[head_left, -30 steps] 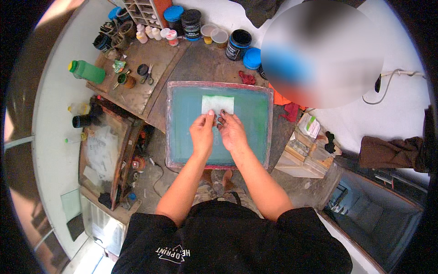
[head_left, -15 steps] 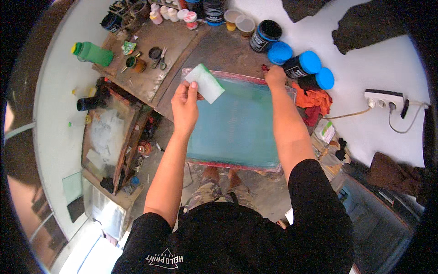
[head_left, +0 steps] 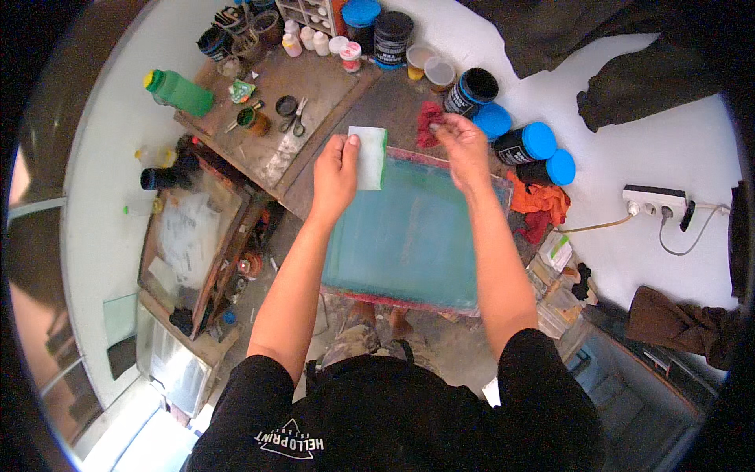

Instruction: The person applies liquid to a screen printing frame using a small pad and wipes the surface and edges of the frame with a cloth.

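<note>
My left hand is closed on a flat white rectangular piece with a green edge, thumb on its face. It is held up over the upper left corner of a printing screen, which has blue-green mesh and a reddish worn frame. Pinched in the fingers of my right hand is a crumpled dark red rag, raised above the screen's far edge. Faint pale marks show near the middle of the mesh. Behind my right hand stands a dark jar.
Blue-lidded jars line the wall at right, beside an orange cloth. Scissors, an open small jar and a green bottle are on the left bench. A power strip hangs on the wall.
My right hand has come up and left with the red rag, which now shows more fully. The white piece in my left hand has turned upright and shifted slightly right. The whole view has tilted.
</note>
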Demonstrator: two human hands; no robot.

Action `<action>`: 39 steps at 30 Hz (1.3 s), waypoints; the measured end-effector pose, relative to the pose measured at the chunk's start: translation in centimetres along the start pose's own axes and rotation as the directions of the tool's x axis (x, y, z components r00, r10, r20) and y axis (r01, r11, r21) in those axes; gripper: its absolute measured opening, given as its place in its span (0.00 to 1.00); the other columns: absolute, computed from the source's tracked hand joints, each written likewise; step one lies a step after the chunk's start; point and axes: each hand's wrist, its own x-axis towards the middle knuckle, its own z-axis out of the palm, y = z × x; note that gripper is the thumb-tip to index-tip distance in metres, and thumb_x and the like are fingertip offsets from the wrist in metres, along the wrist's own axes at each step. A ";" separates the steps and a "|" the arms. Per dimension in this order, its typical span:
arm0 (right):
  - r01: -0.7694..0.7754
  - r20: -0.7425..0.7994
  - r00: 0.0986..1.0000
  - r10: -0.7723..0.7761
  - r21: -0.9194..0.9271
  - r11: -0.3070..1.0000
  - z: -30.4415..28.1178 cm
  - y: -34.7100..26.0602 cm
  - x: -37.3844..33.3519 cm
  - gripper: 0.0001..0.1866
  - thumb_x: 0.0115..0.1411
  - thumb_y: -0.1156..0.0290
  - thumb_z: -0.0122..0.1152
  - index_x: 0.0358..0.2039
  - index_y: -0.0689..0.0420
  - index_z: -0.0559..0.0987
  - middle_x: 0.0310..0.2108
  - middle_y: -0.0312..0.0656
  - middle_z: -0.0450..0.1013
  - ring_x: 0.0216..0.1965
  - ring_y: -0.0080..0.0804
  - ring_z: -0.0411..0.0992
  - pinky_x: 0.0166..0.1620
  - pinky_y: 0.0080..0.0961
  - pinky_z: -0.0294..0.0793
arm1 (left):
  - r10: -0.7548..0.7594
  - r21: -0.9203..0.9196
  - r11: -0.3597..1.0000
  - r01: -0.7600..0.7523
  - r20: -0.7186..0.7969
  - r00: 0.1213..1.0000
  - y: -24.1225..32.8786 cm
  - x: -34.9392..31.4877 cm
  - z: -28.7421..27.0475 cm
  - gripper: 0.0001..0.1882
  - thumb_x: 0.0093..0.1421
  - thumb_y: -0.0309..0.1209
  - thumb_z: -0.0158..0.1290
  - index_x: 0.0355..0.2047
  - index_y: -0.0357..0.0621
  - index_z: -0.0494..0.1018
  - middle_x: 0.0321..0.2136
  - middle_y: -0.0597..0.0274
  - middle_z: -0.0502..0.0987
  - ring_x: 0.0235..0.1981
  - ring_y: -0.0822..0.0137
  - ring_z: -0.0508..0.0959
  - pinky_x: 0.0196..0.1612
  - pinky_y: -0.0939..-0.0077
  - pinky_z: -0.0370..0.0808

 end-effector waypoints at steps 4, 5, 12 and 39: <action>-0.009 0.061 0.998 0.002 0.108 0.994 3.5 -2.2 -0.8 0.09 0.59 0.78 0.62 0.41 0.62 0.80 0.37 0.38 0.78 0.36 0.21 0.73 0.41 0.22 0.73 | 0.050 -0.012 0.999 -0.050 -0.018 0.999 1.2 1.3 0.1 0.18 0.69 0.40 0.47 0.31 0.37 0.69 0.21 0.52 0.70 0.24 0.65 0.69 0.30 0.68 0.68; 0.006 0.050 0.999 -0.010 0.080 0.997 4.2 -2.5 -0.7 0.09 0.59 0.77 0.62 0.41 0.62 0.80 0.36 0.38 0.78 0.36 0.21 0.73 0.41 0.22 0.73 | 0.055 -0.008 0.998 -0.055 -0.014 0.998 1.4 1.6 0.0 0.17 0.69 0.40 0.47 0.31 0.37 0.69 0.21 0.52 0.70 0.24 0.65 0.69 0.30 0.68 0.68; 0.032 -0.010 0.999 -0.032 -0.051 0.998 7.2 -4.0 -0.9 0.07 0.59 0.77 0.62 0.39 0.63 0.79 0.32 0.39 0.79 0.32 0.21 0.75 0.36 0.21 0.74 | 0.088 -0.018 0.996 -0.089 -0.020 0.996 2.9 1.8 -0.8 0.17 0.68 0.39 0.50 0.30 0.37 0.70 0.20 0.55 0.70 0.23 0.68 0.69 0.29 0.69 0.68; 0.221 -0.177 0.949 -0.260 -0.214 0.952 10.1 -1.6 -4.2 0.02 0.57 0.78 0.61 0.31 0.62 0.76 0.22 0.40 0.76 0.21 0.24 0.73 0.26 0.25 0.72 | -0.088 -0.135 0.990 0.045 -0.334 0.938 1.4 5.6 2.8 0.19 0.65 0.39 0.52 0.24 0.34 0.72 0.19 0.50 0.75 0.22 0.65 0.73 0.28 0.64 0.70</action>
